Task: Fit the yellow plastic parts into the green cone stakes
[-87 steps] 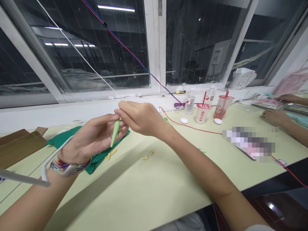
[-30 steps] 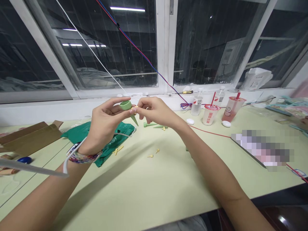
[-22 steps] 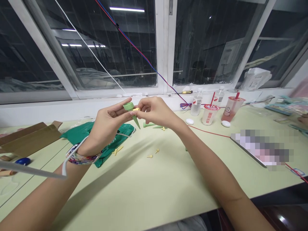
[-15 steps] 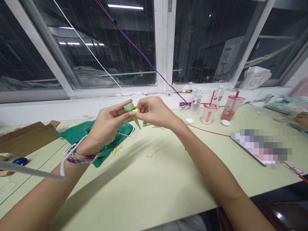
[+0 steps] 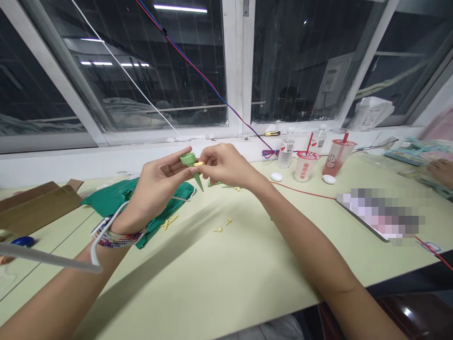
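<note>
My left hand [image 5: 155, 185] holds a green plastic watering spike [image 5: 187, 159] between thumb and fingers, above the table. Its wide round cap is at the top and its pointed end [image 5: 199, 182] slants down to the right. My right hand [image 5: 228, 165] pinches a small yellow plastic valve [image 5: 198, 164] against the spike's side, just under the cap. Whether the valve sits in the spike I cannot tell. More small yellow valves [image 5: 218, 230] lie on the table below. Behind my right hand, other green pieces [image 5: 213, 182] are partly hidden.
A green plastic bag [image 5: 111, 196] and an open cardboard box [image 5: 38, 208] lie at left. Drink cups [image 5: 305, 166], a bottle [image 5: 286, 150] and white round lids [image 5: 276, 177] stand at right. A blurred-out tablet [image 5: 380, 215] lies nearer. Another person's hand [image 5: 440, 171] shows at far right.
Both hands keep hold of the spike and the valve. The yellow valve has turned slightly between the fingers. The whole view has shifted a little.
</note>
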`<state>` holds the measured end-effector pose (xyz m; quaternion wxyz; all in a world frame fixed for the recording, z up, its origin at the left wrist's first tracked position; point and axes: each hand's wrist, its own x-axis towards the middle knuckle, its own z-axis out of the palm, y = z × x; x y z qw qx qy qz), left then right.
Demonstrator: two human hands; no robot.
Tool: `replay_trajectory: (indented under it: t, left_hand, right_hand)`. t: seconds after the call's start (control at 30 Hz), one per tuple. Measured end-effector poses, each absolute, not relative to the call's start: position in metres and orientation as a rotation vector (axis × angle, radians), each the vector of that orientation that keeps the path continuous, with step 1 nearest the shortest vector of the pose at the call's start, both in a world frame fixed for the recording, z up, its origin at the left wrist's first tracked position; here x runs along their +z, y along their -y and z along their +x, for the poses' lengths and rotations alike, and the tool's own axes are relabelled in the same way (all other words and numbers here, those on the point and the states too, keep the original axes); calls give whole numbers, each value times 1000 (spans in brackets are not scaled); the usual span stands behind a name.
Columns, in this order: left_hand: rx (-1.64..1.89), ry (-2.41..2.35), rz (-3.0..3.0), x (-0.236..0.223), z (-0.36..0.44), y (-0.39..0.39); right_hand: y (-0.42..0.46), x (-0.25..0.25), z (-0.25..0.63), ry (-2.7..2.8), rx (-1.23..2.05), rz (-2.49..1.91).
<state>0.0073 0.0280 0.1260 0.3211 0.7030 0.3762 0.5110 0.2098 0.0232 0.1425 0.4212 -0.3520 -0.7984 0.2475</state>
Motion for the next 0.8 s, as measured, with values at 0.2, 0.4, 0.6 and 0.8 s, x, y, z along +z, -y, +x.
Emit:
replay_trajectory:
  t: [0.2,0.4,0.6,0.8]
  left_hand:
    - [1314,-1030,1872,125,8,-24]
    - [1370,-1061,1875,126,13,-21]
    - [1375,-990,1872,126,10,-26]
    - [1195,-1059,1923,121,12,-29]
  right_hand:
    - [-22,142,211,1981,682,-904]
    - [-29,138,209,1957,753,-893]
    - [-34,139,211,1984,691,-890]
    - [-32,148,227,2028,606,-962]
